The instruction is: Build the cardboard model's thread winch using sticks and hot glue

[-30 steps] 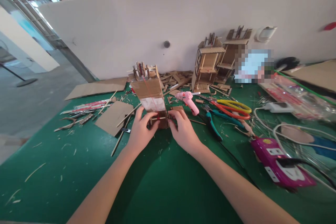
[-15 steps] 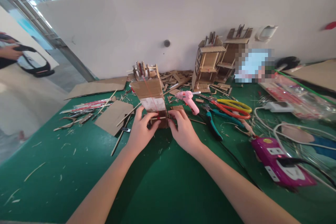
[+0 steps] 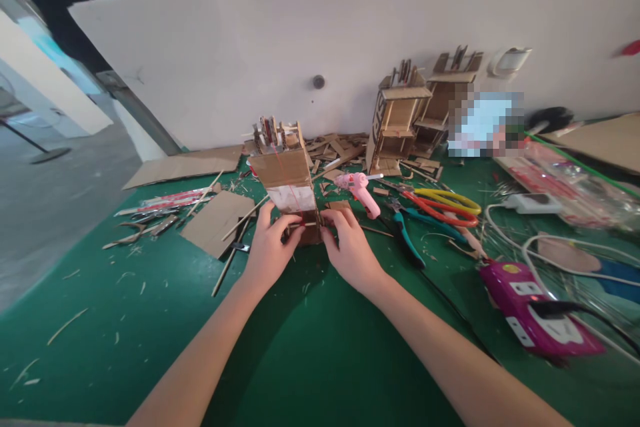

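Observation:
An upright cardboard model stands on the green table, with notched cardboard pieces and thin sticks at its top. A red thread runs down its front, over a whitish panel. My left hand grips its lower left side, thumb and fingers closed near a small stick across the lower opening. From the other side my right hand pinches the lower right edge between thumb and fingers. Parts of the model's base are hidden behind my fingers. To the right of the model lies a pink glue gun.
Pliers with teal handles and orange-handled pliers lie right of my hands. A purple power strip with cables sits nearer. Cardboard scraps and two similar cardboard models stand by the wall. A flat cardboard sheet lies left.
My hands and the model look unmoved. At the far left, the other person's hand with a dark looped object has gone from view; dark clothing now shows at the upper left.

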`<state>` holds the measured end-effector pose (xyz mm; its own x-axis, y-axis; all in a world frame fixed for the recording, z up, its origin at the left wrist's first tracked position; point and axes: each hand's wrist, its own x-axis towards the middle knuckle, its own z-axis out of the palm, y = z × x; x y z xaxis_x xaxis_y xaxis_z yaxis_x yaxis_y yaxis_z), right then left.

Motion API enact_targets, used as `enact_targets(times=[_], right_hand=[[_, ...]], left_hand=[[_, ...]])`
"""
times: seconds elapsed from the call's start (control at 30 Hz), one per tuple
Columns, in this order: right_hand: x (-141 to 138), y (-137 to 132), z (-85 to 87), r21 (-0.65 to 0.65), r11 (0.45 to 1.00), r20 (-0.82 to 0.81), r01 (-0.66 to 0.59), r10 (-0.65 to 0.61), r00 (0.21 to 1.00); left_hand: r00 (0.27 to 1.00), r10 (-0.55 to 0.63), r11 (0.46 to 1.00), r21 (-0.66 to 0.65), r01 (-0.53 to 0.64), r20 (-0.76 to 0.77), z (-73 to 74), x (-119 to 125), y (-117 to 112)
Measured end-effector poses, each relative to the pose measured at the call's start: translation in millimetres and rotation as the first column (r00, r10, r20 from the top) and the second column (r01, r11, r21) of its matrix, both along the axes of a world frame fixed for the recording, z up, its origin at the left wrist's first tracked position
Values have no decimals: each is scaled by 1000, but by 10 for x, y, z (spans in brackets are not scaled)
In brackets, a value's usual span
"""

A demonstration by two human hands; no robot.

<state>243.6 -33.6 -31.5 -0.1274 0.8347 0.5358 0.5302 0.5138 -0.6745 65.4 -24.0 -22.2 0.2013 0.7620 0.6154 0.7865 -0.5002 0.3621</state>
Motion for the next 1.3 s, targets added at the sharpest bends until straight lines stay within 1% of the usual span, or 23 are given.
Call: enact_targets(times=[0.1,0.27,0.43,0.57,0.7,0.97,1.3], right_hand=[[-2,5,7,-6,1000,-28,-6,6,1000],[20,70,-42,-88,996,-175,18,-33,984],[54,140,-123,-121,993,-205,-10,-15,979],[62,152,-130,-125,992,-222,-10,-18,975],[60,156,-115,-132,991,-225,1,-31,974],[67,155,-122,-153,988,-180,17,-45,983],[61,144,-95,-114,993,-138,18,-33,990]], left_hand=[[1000,-2,1000,-2,2,8,-11,-1,8],[1000,2,1000,7,-2,-7,-14,-6,11],[1000,-6,1000,17,6,-14,-9,0,15],[1000,-3,1000,7,3,-20,-9,0,16],[1000,3,1000,-1,-3,-21,-16,-5,10],[1000,-8,1000,-7,7,-13,-13,-8,9],[1000,-9,1000,12,9,-14,-19,-7,10]])
